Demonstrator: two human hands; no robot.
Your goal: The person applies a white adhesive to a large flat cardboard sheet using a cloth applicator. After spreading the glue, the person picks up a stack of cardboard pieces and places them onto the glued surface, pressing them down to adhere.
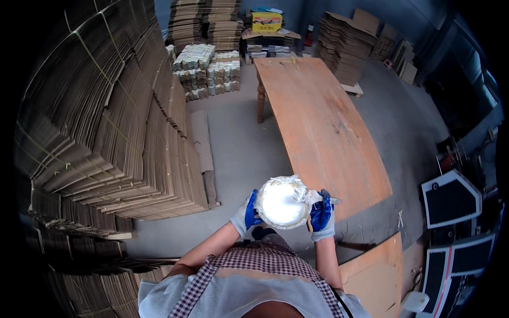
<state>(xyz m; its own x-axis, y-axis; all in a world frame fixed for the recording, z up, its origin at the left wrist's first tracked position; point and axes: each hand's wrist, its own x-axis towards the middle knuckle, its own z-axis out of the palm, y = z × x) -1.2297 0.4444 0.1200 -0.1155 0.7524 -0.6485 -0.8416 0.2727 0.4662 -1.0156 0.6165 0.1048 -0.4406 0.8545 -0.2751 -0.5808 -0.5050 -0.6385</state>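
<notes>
Tub [271, 222] of white paste [282, 205] is held up between both hands in front of the apron [265, 258], beside the near left part of the tabletop [328, 132]. The forearms reach forward from the near side. The left hand [251, 213], in a white glove with a blue palm, presses against the tub's left wall, its fingers curled round it and partly hidden below. The right hand [322, 214], gloved alike, is at the right rim, fingers bent around a paste-caked brush [312, 197] whose handle end sticks out to the right; whether they also grip the tub, I cannot tell.

The tabletop's left edge runs away to the far side, and grey floor [238, 143] lies between it and the tall cardboard stack [116, 122] on the left. More floor opens beyond its right edge.

White paste fills the tub's round mouth; its rim is thickly crusted, most heavily at the far right.
</notes>
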